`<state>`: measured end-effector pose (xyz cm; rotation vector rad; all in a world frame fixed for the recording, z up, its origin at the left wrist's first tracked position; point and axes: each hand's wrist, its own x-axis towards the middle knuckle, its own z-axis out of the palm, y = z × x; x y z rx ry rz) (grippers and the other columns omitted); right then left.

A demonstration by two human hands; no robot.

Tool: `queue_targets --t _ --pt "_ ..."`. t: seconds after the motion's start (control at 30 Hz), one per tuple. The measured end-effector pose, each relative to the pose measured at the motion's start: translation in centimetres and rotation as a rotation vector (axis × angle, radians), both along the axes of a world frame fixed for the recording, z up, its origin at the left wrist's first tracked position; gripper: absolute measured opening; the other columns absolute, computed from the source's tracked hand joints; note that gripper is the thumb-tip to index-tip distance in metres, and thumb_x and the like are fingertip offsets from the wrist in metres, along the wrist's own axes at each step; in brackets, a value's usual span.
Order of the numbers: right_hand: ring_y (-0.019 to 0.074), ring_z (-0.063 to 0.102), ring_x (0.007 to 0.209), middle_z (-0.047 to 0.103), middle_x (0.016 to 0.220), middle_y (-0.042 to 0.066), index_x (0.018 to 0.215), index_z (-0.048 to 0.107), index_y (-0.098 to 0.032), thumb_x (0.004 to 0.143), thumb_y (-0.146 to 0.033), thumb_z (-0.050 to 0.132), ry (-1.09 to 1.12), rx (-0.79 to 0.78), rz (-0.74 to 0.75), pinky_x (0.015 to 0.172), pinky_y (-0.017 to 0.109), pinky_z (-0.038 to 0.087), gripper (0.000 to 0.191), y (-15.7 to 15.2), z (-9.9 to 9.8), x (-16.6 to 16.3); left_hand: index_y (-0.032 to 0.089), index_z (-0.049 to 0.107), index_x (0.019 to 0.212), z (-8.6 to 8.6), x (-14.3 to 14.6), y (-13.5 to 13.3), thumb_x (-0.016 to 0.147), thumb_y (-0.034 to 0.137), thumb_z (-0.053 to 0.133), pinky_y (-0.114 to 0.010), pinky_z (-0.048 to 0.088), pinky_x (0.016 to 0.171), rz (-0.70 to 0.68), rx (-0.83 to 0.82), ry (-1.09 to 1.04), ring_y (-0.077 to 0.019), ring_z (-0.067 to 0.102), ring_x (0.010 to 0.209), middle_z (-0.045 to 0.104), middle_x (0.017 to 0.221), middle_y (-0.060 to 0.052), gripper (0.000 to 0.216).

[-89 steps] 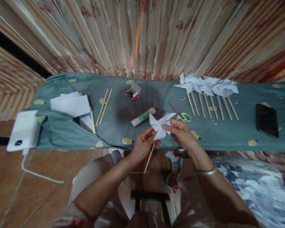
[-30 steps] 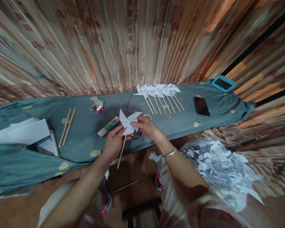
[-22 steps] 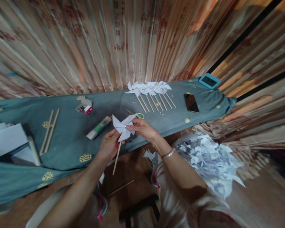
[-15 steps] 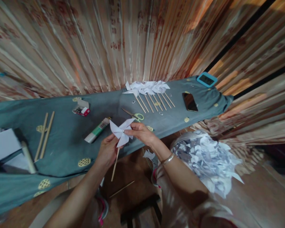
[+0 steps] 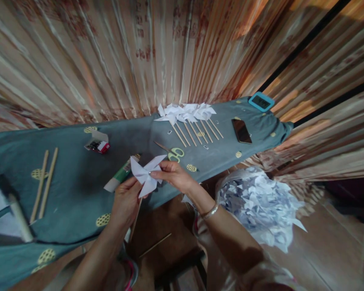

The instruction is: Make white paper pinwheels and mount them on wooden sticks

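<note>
Between my hands is a white paper pinwheel (image 5: 144,173) on a thin wooden stick, which slants down below it. My left hand (image 5: 128,198) is closed around the back of the pinwheel near the top of the stick; its fingertips are partly hidden. My right hand (image 5: 176,176) grips the pinwheel's right side, thumb by the small pin at its centre. Just beyond are green-handled scissors (image 5: 175,154) and a green and white box (image 5: 119,176). A row of white pinwheels (image 5: 188,113) on sticks lies at the table's back edge.
A small open box (image 5: 98,144) of pins and two wooden sticks (image 5: 44,184) lie left on the cloth-covered table (image 5: 75,178). A phone (image 5: 242,130) and a blue-framed clock (image 5: 261,102) stand right. A bag of folded white paper (image 5: 257,206) sits on the floor.
The pinwheel and both my hands have shifted slightly left and down in view. My right thumb now lies at the pin in the centre. The view has turned a little.
</note>
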<state>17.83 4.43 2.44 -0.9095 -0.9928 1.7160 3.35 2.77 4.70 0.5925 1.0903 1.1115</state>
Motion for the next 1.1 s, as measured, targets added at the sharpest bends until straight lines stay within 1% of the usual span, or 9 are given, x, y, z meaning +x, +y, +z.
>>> queue_targets --t 0.1,0.27,0.4,0.53,0.6,0.7,0.8,0.9,1.1 --pt "0.0128 0.063 0.075 0.071 0.077 -0.001 0.082 0.074 -0.020 0.061 -0.046 0.086 -0.006 -0.010 -0.013 0.077 0.027 0.052 0.035 -0.7 0.4 0.0 0.015 0.074 0.058 -0.1 0.0 -0.3 0.040 0.030 0.091 -0.017 0.030 0.039 -0.010 -0.015 0.008 -0.0049 0.041 0.041 0.060 0.048 0.002 0.030" --pt "0.0123 0.062 0.071 0.074 0.079 -0.001 0.083 0.074 -0.021 0.063 -0.047 0.085 -0.028 -0.017 -0.087 0.073 0.026 0.052 0.035 -2.3 1.4 0.0 0.016 0.077 0.063 -0.5 0.0 -0.8 0.041 0.033 0.093 -0.019 0.027 0.040 -0.039 0.014 -0.016 -0.0057 0.038 0.040 0.057 0.044 0.003 0.032" --pt "0.0129 0.062 0.070 0.073 0.078 -0.001 0.081 0.073 -0.021 0.067 -0.044 0.083 -0.080 -0.009 -0.145 0.070 0.028 0.052 0.029 -2.8 1.6 -0.2 0.017 0.079 0.072 -0.7 -0.2 -1.0 0.045 0.037 0.093 -0.021 0.028 0.042 -0.062 0.037 -0.014 -0.0077 0.042 0.042 0.063 0.050 0.001 0.036" --pt "0.0123 0.060 0.069 0.072 0.075 -0.001 0.079 0.072 -0.020 0.069 -0.041 0.082 -0.085 0.021 -0.140 0.068 0.027 0.050 0.025 -2.3 1.5 -0.6 0.017 0.079 0.071 -0.3 -0.3 -1.0 0.047 0.039 0.092 -0.021 0.032 0.043 -0.036 0.052 -0.014 -0.0079 0.043 0.043 0.065 0.053 0.000 0.035" --pt "0.0128 0.061 0.069 0.071 0.074 -0.001 0.079 0.073 -0.021 0.069 -0.042 0.082 -0.068 0.031 -0.134 0.067 0.026 0.050 0.026 -1.9 1.6 -0.8 0.017 0.078 0.068 -0.1 -0.3 -0.8 0.047 0.039 0.091 -0.021 0.032 0.043 -0.017 0.064 -0.015 -0.0068 0.041 0.042 0.063 0.051 0.001 0.033" --pt "0.0144 0.062 0.072 0.073 0.079 0.001 0.083 0.073 -0.021 0.068 -0.044 0.083 -0.057 0.033 -0.124 0.070 0.028 0.052 0.029 -1.4 1.6 -1.0 0.016 0.077 0.066 0.0 -0.1 -0.5 0.049 0.039 0.090 -0.019 0.029 0.041 0.003 0.083 -0.011 -0.0060 0.038 0.041 0.059 0.048 0.002 0.031" --pt "0.0147 0.063 0.071 0.073 0.080 0.001 0.083 0.072 -0.021 0.068 -0.044 0.083 -0.073 0.038 -0.131 0.069 0.029 0.052 0.030 -1.0 1.4 -1.0 0.015 0.075 0.065 -0.1 0.0 -0.2 0.051 0.040 0.089 -0.019 0.027 0.039 0.012 0.111 0.001 -0.0053 0.037 0.040 0.056 0.046 0.003 0.031" --pt "0.0150 0.063 0.072 0.074 0.081 0.001 0.084 0.072 -0.021 0.068 -0.044 0.082 -0.089 0.045 -0.139 0.071 0.029 0.053 0.029 -0.7 1.2 -1.0 0.014 0.074 0.065 -0.4 0.1 0.0 0.054 0.041 0.088 -0.019 0.026 0.040 0.005 0.130 0.008 -0.0049 0.036 0.039 0.054 0.045 0.003 0.032" --pt "0.0154 0.063 0.073 0.074 0.081 0.001 0.082 0.073 -0.022 0.067 -0.043 0.083 -0.099 0.041 -0.164 0.071 0.030 0.054 0.029 -0.3 1.0 -0.8 0.014 0.074 0.064 -0.7 0.2 0.3 0.053 0.042 0.088 -0.020 0.027 0.040 0.012 0.126 0.010 -0.0059 0.038 0.039 0.053 0.044 0.003 0.033"
